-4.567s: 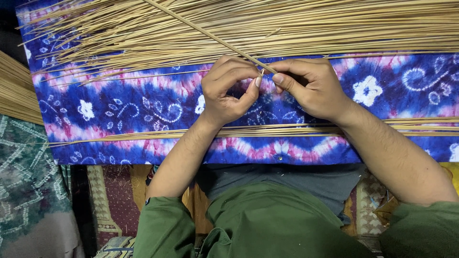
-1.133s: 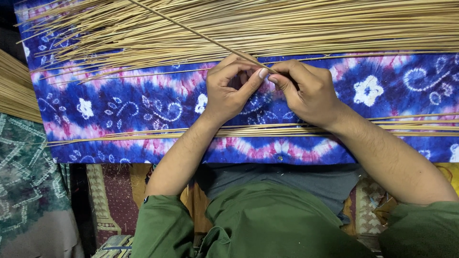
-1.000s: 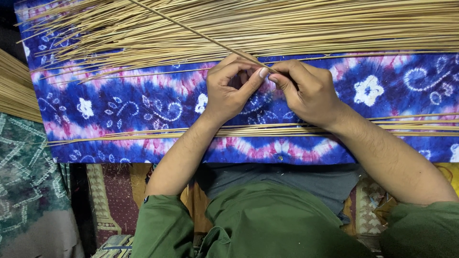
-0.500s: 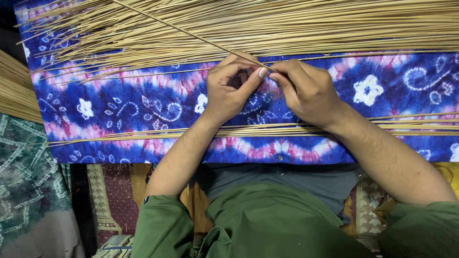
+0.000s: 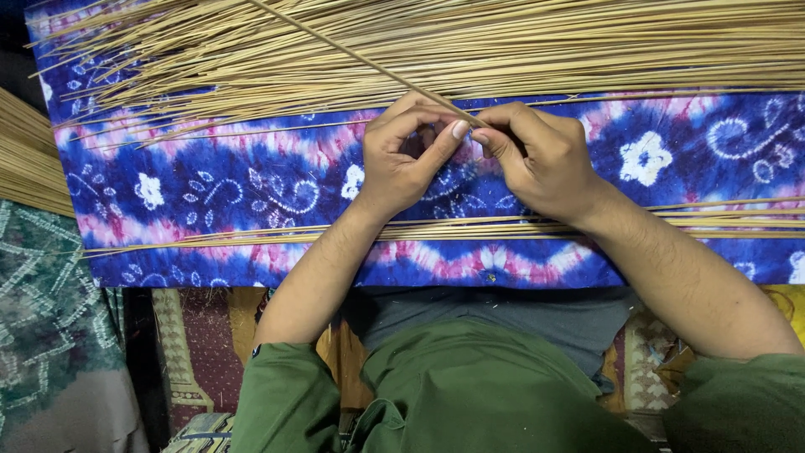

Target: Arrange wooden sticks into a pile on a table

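My left hand [image 5: 404, 159] and my right hand [image 5: 541, 158] meet fingertip to fingertip over a blue, pink and white patterned cloth [image 5: 251, 180]. Together they pinch the near end of one thin tan stick [image 5: 360, 60], which slants up and away to the far left. What the fingertips do at the stick's end is hidden between them. A big heap of the same tan sticks [image 5: 470, 46] lies across the far side of the cloth. A small bundle of sticks [image 5: 470, 228] lies flat under my wrists, running left to right.
More tan sticks [image 5: 21, 159] lie stacked at the left edge. A green patterned fabric [image 5: 50, 310] sits at lower left. A patterned rug [image 5: 193, 352] shows beneath the cloth. My green sleeves and lap fill the bottom.
The stick's far end has swung slightly as my fingers work its near end. Both hands stay in nearly the same place over the cloth.
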